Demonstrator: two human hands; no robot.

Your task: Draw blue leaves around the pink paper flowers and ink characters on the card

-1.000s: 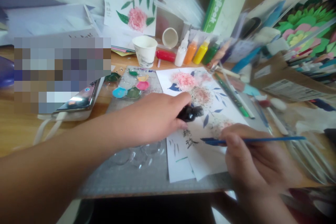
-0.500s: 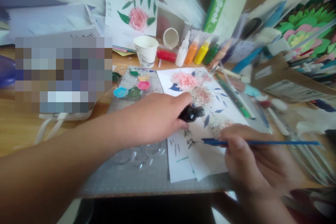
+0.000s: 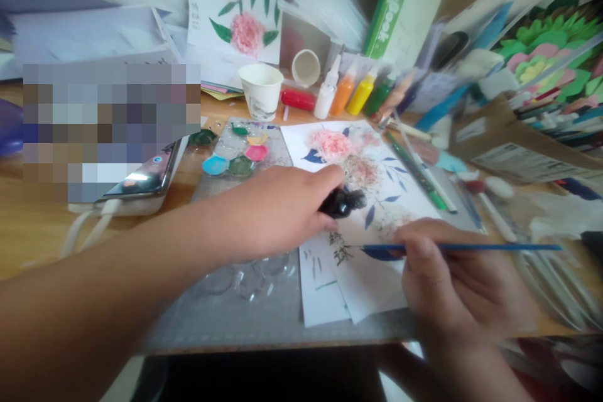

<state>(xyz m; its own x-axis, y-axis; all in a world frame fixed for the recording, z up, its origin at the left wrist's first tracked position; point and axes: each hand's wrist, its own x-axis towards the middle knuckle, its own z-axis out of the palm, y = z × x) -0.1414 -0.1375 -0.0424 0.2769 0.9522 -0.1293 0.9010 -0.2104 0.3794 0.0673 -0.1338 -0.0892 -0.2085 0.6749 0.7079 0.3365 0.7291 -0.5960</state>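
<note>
My left hand (image 3: 301, 207) reaches across from the left, closed round a small glossy black bottle (image 3: 346, 202) above the middle of the painted sheet. Pinched in my right hand (image 3: 452, 276) is a thin blue paintbrush (image 3: 499, 247), lying nearly level with its fine tip pointing left. That tip is at the black handwritten characters (image 3: 343, 255) near the sheet's lower left; whether it touches the paper I cannot tell. The white sheet (image 3: 377, 289) carries pink flowers (image 3: 331, 146) and dark blue leaves, and overlaps another paper (image 3: 320, 308) with test strokes.
A paint palette (image 3: 257, 152) and clear empty wells (image 3: 249, 279) lie on the grey mat (image 3: 188, 320). Behind stand a paper cup (image 3: 262, 91) and several paint bottles (image 3: 343, 94). Pens (image 3: 419, 169) and brushes lie right, beside a cardboard box (image 3: 518, 144); a phone (image 3: 146, 179) rests left.
The right hand and paintbrush have shifted slightly up and left. The lower character shows more black strokes. My left hand stays in place with the bottle.
</note>
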